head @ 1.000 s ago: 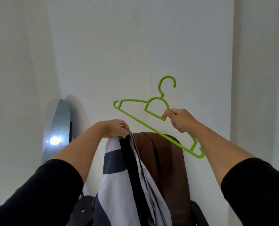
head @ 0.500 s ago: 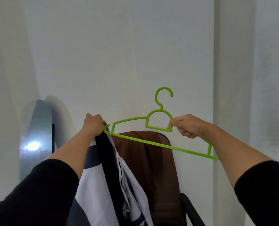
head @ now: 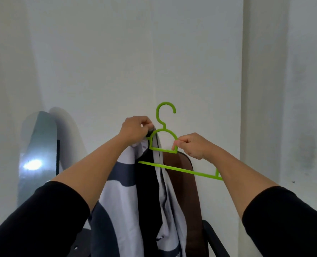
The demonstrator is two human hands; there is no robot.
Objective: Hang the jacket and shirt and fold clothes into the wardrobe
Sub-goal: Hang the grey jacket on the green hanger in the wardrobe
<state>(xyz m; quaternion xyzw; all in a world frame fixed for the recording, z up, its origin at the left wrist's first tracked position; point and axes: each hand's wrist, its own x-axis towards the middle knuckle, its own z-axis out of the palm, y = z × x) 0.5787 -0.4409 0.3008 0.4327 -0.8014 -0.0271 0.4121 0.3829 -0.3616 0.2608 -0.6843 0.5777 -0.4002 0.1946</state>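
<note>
A bright green plastic hanger [head: 174,168] is held up in front of the white wall, hook upward. My right hand [head: 192,145] pinches the right side of its arched neck. A grey-white jacket with dark navy bands and a black inner strip [head: 128,191] hangs down from my left hand [head: 135,129], which grips its collar right at the hanger's left shoulder. The hanger's left arm is hidden inside the jacket; its right end sticks out bare past my right forearm.
A brown high-backed chair [head: 183,191] with black armrests stands behind the jacket against the wall. A tall rounded mirror [head: 37,154] leans at the left, showing a bright light spot. A wall corner runs down the right side.
My left hand has pulled the jacket's collar rightward and up along the hanger to its neck, so the hanger's left arm now sits inside the jacket. The hanger has levelled and stayed in my right hand.
</note>
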